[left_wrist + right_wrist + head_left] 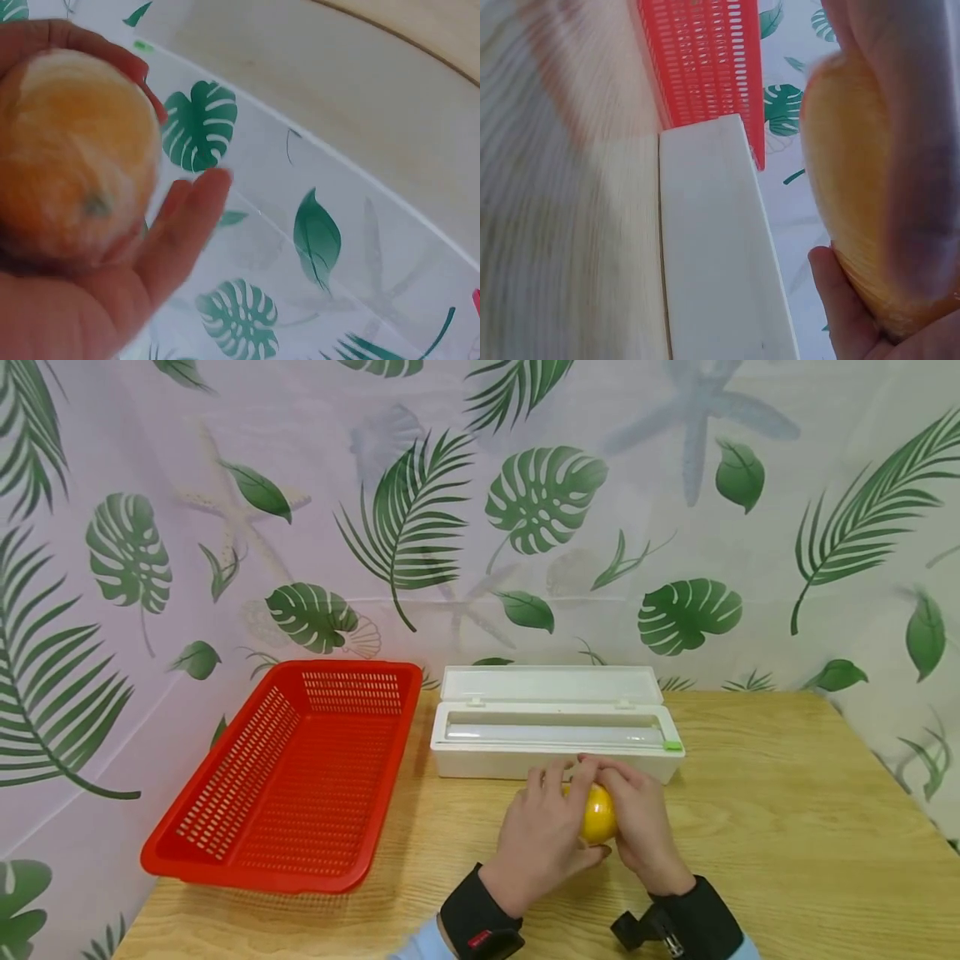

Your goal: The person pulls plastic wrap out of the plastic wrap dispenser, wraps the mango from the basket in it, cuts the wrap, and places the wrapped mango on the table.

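Both hands hold an orange [600,816] between them, just in front of a white cling film dispenser [480,766]. A clear, wrinkled film covers the orange's skin, which shows up close in the left wrist view. My left hand [542,828] curls over its left side, thumb below. From the right, my right hand [647,831] grips it, with fingers over the top. In the right wrist view, fingers and thumb lie around the film-wrapped fruit [846,150]. The dispenser's lid [551,683] stands raised, with a film roll [555,733] inside.
A red plastic basket [315,793] with perforated sides stands on the left of the wooden table [795,827]. At the dispenser's right front corner is a small green slider [672,746]. A leaf-patterned cloth [600,568] hangs behind the table.
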`<state>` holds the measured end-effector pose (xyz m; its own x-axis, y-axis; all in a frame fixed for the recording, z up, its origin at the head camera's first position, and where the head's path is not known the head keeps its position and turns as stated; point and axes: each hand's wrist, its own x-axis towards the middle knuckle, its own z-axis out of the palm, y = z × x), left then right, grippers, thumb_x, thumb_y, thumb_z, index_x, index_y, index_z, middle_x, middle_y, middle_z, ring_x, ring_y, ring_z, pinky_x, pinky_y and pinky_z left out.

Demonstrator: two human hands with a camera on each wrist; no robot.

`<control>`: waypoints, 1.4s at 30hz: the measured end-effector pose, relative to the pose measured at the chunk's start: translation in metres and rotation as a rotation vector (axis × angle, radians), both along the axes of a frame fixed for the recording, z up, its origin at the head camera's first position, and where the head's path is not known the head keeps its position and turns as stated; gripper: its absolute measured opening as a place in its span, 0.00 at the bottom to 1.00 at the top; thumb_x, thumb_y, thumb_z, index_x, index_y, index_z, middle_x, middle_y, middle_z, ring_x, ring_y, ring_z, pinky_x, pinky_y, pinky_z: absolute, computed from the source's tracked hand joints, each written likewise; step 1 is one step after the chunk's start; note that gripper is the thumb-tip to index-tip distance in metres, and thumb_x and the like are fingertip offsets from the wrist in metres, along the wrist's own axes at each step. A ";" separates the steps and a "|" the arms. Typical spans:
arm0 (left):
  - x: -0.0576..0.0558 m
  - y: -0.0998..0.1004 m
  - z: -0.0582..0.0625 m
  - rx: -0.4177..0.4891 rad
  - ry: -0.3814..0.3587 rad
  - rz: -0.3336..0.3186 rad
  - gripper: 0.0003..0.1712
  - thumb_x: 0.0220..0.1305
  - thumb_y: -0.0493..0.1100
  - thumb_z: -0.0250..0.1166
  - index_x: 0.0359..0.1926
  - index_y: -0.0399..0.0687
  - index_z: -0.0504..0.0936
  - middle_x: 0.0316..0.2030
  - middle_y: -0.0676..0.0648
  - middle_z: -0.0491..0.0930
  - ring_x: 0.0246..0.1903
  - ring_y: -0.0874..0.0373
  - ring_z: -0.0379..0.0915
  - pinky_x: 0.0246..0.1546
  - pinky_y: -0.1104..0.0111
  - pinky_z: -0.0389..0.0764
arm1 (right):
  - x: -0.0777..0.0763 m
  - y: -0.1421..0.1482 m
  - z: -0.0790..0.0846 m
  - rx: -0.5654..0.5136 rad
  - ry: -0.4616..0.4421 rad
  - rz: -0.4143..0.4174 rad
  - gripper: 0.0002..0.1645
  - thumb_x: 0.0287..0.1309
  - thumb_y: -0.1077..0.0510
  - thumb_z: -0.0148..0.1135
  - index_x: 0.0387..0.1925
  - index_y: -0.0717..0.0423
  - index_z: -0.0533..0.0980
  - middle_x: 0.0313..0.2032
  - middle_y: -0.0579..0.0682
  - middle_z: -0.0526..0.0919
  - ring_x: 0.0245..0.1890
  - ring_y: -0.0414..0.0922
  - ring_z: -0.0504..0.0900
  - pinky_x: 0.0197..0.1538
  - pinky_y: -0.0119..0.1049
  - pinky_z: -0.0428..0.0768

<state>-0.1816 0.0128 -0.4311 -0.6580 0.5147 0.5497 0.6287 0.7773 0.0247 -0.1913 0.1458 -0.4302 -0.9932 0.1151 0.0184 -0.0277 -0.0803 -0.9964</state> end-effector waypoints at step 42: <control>-0.034 -0.065 0.026 0.316 -0.504 -0.418 0.50 0.44 0.57 0.71 0.65 0.49 0.57 0.51 0.46 0.70 0.41 0.61 0.66 0.40 0.71 0.76 | 0.016 0.005 0.037 0.708 0.504 0.426 0.36 0.54 0.63 0.62 0.61 0.67 0.58 0.43 0.57 0.74 0.32 0.44 0.73 0.31 0.39 0.81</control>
